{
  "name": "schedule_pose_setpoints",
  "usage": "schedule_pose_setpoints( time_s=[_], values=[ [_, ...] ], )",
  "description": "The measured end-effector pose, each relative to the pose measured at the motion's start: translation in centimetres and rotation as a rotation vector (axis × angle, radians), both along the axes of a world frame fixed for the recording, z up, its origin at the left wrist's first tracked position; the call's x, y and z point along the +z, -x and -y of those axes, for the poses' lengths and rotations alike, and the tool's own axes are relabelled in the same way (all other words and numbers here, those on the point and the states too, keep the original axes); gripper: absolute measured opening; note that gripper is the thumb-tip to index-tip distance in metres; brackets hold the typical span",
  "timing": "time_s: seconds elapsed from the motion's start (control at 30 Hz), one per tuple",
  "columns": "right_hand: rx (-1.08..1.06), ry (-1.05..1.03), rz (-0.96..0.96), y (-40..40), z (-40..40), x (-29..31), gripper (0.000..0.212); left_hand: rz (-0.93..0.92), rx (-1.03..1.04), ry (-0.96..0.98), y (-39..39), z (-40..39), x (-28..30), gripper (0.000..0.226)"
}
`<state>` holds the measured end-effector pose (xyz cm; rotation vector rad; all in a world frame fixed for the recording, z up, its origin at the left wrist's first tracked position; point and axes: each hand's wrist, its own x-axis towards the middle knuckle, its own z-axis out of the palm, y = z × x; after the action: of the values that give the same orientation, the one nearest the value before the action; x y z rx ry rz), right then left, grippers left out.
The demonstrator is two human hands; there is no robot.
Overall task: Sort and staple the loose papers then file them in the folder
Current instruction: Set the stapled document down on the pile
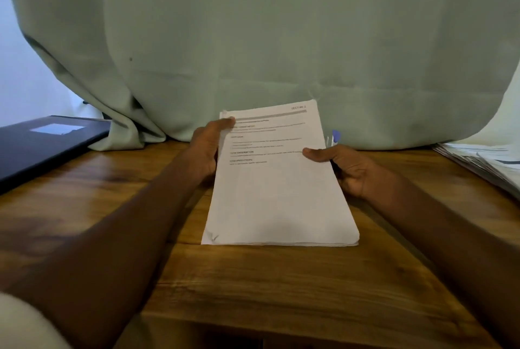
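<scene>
— Hands first: where are they?

— Both forearms reach forward over the wooden table (281,278). The left hand (206,148) grips the left edge of the paper stack (278,185), its thumb lying on the top sheet near the upper left corner, its fingers curled out of sight beneath. The right hand (346,165) grips the right edge, thumb pressed flat across the page, fingers wrapped under.

— And the stack itself?

— It sits in the middle of the table, its near edge resting on the wood, the far end raised by both hands. Its lower left corner is creased.

— Any writing?

— "SECTION 1" at the top right, above a grey bar. Lower down one heading ends in "DESCRIPTION"; the rest is too blurred to read.

— What else is around?

— A dark folder (42,146) with a pale blank label lies at the far left. More loose papers (484,163) are fanned at the right edge. Something blue (perhaps a stapler, I cannot tell) (335,136) pokes out just behind the right hand. A pale green curtain (267,39) hangs behind it all.
</scene>
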<state>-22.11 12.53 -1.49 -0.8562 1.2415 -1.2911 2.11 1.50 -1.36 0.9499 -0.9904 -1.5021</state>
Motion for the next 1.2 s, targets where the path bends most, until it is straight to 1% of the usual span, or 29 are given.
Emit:
schedule_pose_setpoints(
  time_s=[0.1,0.17,0.23,0.27,0.4,0.43,0.5,0.6,0.67,0.77,0.83,0.9,0.97,1.1,1.17,1.2],
  values=[
    [-0.054,0.024,0.114,-0.5,0.0,-0.3,0.032,0.144,-0.098,0.010,-0.8,-1.3,-0.3,0.054],
    [-0.088,0.042,0.195,-0.9,0.1,-0.4,0.027,0.271,-0.125,0.051,-2.1,-2.6,-0.1,0.042],
    [-0.088,0.062,0.249,-1.7,0.4,-0.5,0.028,0.402,-0.069,0.118,-4.3,-2.9,-0.5,0.025],
    [-0.081,0.062,0.233,-2.5,0.6,-0.5,0.030,0.435,-0.022,0.143,-5.8,-3.2,-0.7,0.020],
    [-0.078,0.099,-0.020,-6.7,1.4,-0.4,0.038,0.439,0.213,0.185,-11.3,-4.0,-1.6,0.016],
    [-0.076,0.102,-0.054,-8.2,1.7,-0.4,0.038,0.461,0.256,0.194,-12.9,-4.0,-1.7,0.015],
    [-0.087,0.104,-0.111,-10.9,2.4,-0.6,0.033,0.567,0.340,0.220,-15.6,-4.1,-1.6,0.013],
    [-0.084,0.111,-0.233,-14.7,3.1,-0.9,0.024,0.785,0.445,0.259,-19.4,-4.3,-1.6,0.008],
    [-0.060,0.128,-0.290,-17.6,3.3,-0.8,0.023,0.907,0.502,0.284,-21.9,-4.4,-1.4,0.007],
    [-0.050,0.156,-0.381,-21.3,4.2,-1.1,0.035,1.047,0.546,0.319,-24.6,-4.2,-1.2,0.006],
    [-0.075,0.178,-0.501,-23.2,4.8,-1.5,0.050,1.109,0.563,0.349,-25.9,-3.9,-1.5,0.005],
    [-0.109,0.199,-0.631,-24.5,4.9,-1.5,0.059,1.169,0.562,0.382,-26.8,-3.4,-2.0,0.006],
    [-0.123,0.199,-0.742,-25.2,5.0,-1.4,0.063,1.227,0.556,0.403,-27.5,-2.8,-2.5,0.008],
    [-0.061,0.120,-0.910,-25.7,5.2,-0.8,0.068,1.354,0.518,0.395,-27.8,-1.8,-2.9,0.010],
    [-0.033,0.097,-0.918,-25.8,5.3,-0.7,0.069,1.403,0.466,0.413,-27.6,-1.4,-3.0,0.013],
    [-0.027,0.096,-0.910,-25.9,5.4,-0.5,0.069,1.424,0.438,0.436,-27.4,-1.3,-3.0,0.020]
  ],
)
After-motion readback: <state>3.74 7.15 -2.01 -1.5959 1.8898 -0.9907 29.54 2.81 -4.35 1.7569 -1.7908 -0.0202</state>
